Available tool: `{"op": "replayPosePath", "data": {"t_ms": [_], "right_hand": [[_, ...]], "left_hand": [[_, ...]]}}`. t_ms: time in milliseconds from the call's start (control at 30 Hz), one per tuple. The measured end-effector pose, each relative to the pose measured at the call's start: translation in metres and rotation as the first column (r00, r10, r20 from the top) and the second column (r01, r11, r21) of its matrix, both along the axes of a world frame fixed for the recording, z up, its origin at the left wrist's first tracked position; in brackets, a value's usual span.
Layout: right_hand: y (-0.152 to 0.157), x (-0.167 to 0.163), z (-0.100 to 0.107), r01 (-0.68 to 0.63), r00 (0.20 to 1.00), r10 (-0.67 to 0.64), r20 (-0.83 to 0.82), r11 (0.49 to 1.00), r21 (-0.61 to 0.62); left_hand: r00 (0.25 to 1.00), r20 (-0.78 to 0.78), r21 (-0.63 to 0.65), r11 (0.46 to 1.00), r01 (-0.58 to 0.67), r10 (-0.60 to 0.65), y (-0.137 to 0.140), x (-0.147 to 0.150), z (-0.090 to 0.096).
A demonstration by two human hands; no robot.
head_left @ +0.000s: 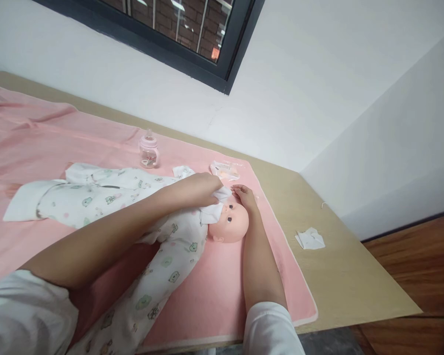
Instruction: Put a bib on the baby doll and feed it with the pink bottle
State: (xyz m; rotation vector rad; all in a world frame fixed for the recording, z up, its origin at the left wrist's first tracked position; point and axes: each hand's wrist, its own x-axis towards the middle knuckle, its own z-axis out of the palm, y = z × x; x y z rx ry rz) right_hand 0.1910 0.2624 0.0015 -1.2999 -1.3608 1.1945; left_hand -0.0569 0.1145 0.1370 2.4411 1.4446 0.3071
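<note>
A baby doll (237,228) lies on its back in a white outfit (96,197) with printed animals, its head toward the right. My left hand (203,190) is closed on a white tissue (212,213), pressed over the lower part of the doll's face. The tissue hides the mouth. On the far side of the head is my right hand (246,196), its fingers loosely bent and apart, with nothing visible in them. My right forearm runs close along the top of the doll's head.
Under the doll a pink blanket (222,281) covers much of the wooden table (340,276). A pink-topped baby bottle (149,150) stands behind the doll. Near the blanket's far corner lies a clear packet (225,171). A crumpled tissue (311,238) rests to the right.
</note>
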Motion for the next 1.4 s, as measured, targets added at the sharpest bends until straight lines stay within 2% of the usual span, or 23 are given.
{"op": "replayPosePath", "data": {"t_ms": [133, 367, 467, 600, 667, 767, 867, 933, 1033, 1167, 1300, 1400], "right_hand": [[0.001, 0.000, 0.000, 0.007, 1.000, -0.007, -0.023, 1.000, -0.007], [-0.004, -0.001, 0.004, -0.016, 0.998, 0.016, -0.062, 1.000, -0.002], [-0.009, 0.002, 0.024, -0.046, 0.999, 0.047, -0.023, 0.998, 0.041], [-0.026, -0.003, 0.074, -0.121, 0.992, 0.111, 0.060, 0.970, 0.210], [-0.042, -0.017, 0.103, -0.209, 0.977, 0.182, 0.112, 0.923, 0.322], [-0.073, -0.048, 0.139, -0.382, 0.923, 0.308, 0.231, 0.798, 0.465], [-0.106, -0.078, 0.159, -0.518, 0.854, 0.369, 0.366, 0.668, 0.534], [-0.124, -0.090, 0.165, -0.564, 0.822, 0.379, 0.425, 0.641, 0.520], [-0.142, -0.098, 0.166, -0.563, 0.819, 0.363, 0.444, 0.656, 0.503], [-0.153, -0.108, 0.160, -0.482, 0.843, 0.211, 0.495, 0.704, 0.521], [-0.146, -0.114, 0.154, -0.360, 0.896, 0.096, 0.434, 0.730, 0.581], [-0.131, -0.108, 0.150, -0.258, 0.938, 0.063, 0.341, 0.785, 0.564]], "left_hand": [[1.000, -0.010, 0.014, 1.000, -0.026, 0.026, -0.001, 0.000, 0.002], [0.998, -0.003, 0.161, 0.985, -0.068, 0.069, 0.005, -0.014, 0.011], [0.994, 0.066, 0.273, 0.957, -0.101, 0.086, 0.008, -0.024, 0.014], [0.981, 0.124, 0.360, 0.914, -0.186, 0.151, 0.007, -0.036, 0.019], [0.973, 0.154, 0.362, 0.907, -0.215, 0.170, 0.005, -0.040, 0.022], [0.967, 0.205, 0.373, 0.901, -0.222, 0.153, 0.000, -0.043, 0.028], [0.964, 0.236, 0.374, 0.905, -0.203, 0.119, -0.006, -0.045, 0.032], [0.962, 0.249, 0.370, 0.907, -0.204, 0.115, -0.008, -0.046, 0.033], [0.958, 0.248, 0.372, 0.898, -0.233, 0.145, -0.009, -0.049, 0.034], [0.957, 0.221, 0.373, 0.890, -0.263, 0.191, -0.007, -0.053, 0.036], [0.946, 0.259, 0.346, 0.895, -0.281, 0.197, -0.002, -0.065, 0.038], [0.910, 0.359, 0.327, 0.885, -0.332, 0.208, 0.005, -0.089, 0.039]]}}
